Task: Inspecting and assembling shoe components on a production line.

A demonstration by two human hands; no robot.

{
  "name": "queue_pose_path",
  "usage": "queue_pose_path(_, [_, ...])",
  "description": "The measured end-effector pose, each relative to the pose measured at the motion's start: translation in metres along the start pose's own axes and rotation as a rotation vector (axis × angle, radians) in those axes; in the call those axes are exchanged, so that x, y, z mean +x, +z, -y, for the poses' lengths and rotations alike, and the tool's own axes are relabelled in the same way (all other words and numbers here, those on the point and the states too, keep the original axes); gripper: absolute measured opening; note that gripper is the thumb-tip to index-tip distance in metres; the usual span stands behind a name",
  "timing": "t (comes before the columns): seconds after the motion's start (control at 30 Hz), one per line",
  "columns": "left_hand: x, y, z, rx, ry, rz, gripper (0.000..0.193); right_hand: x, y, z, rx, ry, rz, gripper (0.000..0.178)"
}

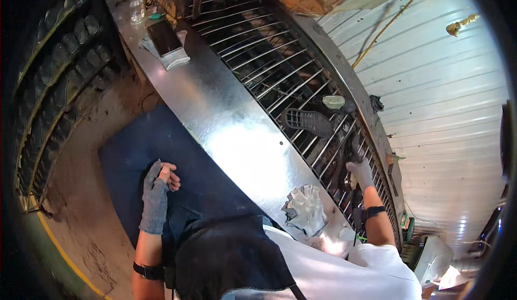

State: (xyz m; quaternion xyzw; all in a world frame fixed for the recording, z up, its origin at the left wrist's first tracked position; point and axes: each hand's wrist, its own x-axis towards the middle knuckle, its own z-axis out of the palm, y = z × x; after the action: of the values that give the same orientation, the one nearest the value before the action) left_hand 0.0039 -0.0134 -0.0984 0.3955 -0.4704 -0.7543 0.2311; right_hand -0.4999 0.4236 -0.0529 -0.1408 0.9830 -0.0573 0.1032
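My left hand (161, 184), in a grey fingerless glove, rests over dark blue cloth (134, 146) on my lap. Its bare fingers curl loosely together, with nothing seen in them. Over the metal rod conveyor, my right hand (362, 172), also gloved in grey, reaches out to a black shoe part (356, 148). The fingers appear closed on its near end, though the grip is partly hidden. A black shoe sole (308, 122) lies tread up across the rods (285, 94). Beyond it sits a dark piece with a pale green block (333, 102).
A shiny metal ledge (215, 106) runs between me and the rods, carrying a crumpled pale glove (306, 209), a phone (164, 37) on white cloth (177, 58) and a clear bottle (137, 1). Racks of dark soles (64, 47) stand left. A corrugated wall (431, 101) rises at right.
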Motion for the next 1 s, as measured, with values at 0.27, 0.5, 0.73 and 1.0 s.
queue_pose_path(0.27, [-0.006, -0.003, 0.003, 0.067, -0.013, -0.035, 0.031, 0.015, 0.036, 0.221, -0.031, -0.965, -0.105, 0.092])
queue_pose_path(0.5, [-0.029, 0.025, -0.023, -0.119, -0.048, 0.040, 0.050, -0.034, -0.007, 0.310, 0.040, -0.977, 0.102, 0.075])
queue_pose_path(0.73, [-0.006, 0.057, -0.047, -0.319, -0.085, -0.111, 0.037, -0.091, -0.039, 0.337, 0.201, -1.058, 0.350, 0.064])
queue_pose_path(1.0, [-0.027, 0.022, -0.003, -0.078, -0.107, -0.207, 0.037, 0.185, 0.040, 0.145, 1.530, 0.272, 0.318, 0.072])
